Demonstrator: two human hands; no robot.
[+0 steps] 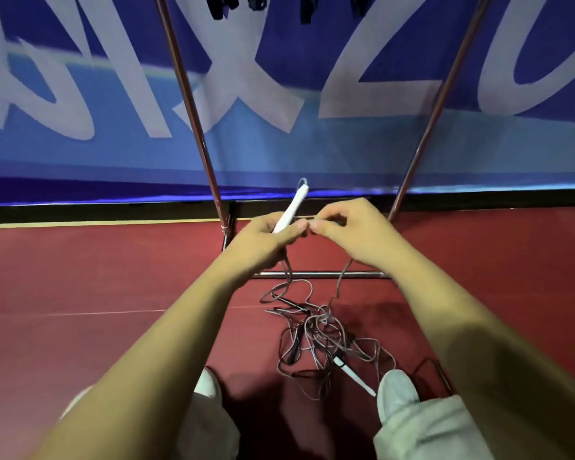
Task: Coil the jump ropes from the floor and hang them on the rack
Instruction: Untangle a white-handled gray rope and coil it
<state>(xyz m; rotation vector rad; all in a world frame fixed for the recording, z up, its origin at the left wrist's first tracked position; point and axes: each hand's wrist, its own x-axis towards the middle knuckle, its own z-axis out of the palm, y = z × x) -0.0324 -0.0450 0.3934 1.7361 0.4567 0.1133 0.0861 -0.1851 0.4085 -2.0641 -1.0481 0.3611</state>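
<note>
My left hand (266, 240) grips a white jump rope handle (294, 207) that points up and away from me. Right beside it, my right hand (349, 234) pinches the thin grey cord (341, 277) close to the handle's lower end. From both hands the cord drops to a tangled pile of ropes (326, 340) on the red floor between my feet. A second white handle (356, 376) lies in that pile. The rack (193, 104) stands just ahead, its two slanted metal poles rising left and right, with dark items hanging at the top edge.
A low horizontal bar of the rack (319, 274) crosses the floor under my hands. Behind it hangs a blue banner (80, 154) with large white letters. My white shoes (397, 393) stand on either side of the rope pile.
</note>
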